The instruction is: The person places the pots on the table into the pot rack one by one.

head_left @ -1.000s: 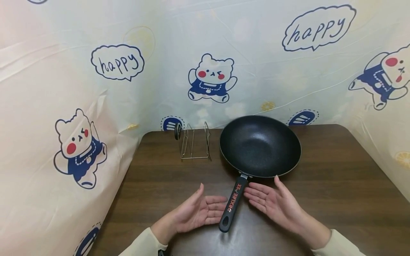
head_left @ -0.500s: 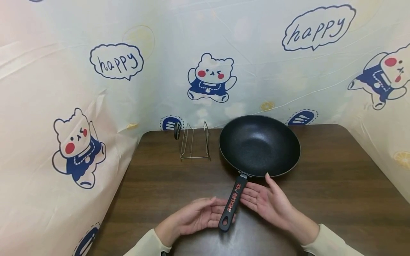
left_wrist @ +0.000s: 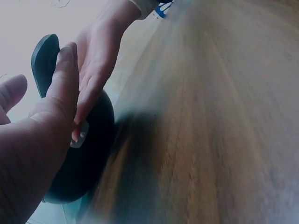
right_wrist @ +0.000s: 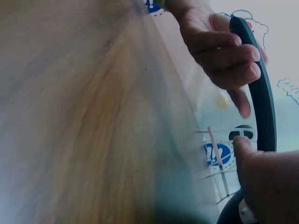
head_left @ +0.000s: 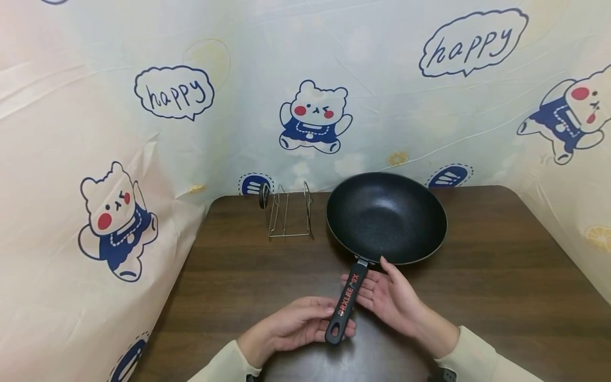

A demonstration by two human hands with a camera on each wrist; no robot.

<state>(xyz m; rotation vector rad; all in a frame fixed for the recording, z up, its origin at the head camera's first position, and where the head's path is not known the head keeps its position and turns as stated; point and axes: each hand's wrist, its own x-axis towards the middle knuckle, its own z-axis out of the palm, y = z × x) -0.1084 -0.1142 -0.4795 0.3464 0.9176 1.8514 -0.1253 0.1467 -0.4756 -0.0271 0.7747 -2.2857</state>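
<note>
A black frying pan [head_left: 386,223] sits on the table, its black handle [head_left: 347,300] with orange-red lettering pointing toward me. My left hand [head_left: 296,323] is at the handle's lower end, fingers passing beneath it and the thumb beside its left edge. Nearer the pan, my right hand [head_left: 393,302] has its palm turned up, fingertips reaching under the handle and the thumb pointing at the rim. In the right wrist view the left fingers lie against the underside of the handle [right_wrist: 264,93]. The left wrist view shows both hands beside the handle [left_wrist: 44,60], over the table.
Left of the pan, a small wire rack [head_left: 290,234] with a black round piece [head_left: 263,195] at its side stands near the back edge of the brown wooden table [head_left: 501,254]. A printed cloth [head_left: 229,132] with bears hangs behind and at the sides.
Both hands have moved in toward the handle, the right one leftward and the left one rightward. Their fingers have slid under it. The pan and rack stay in place.
</note>
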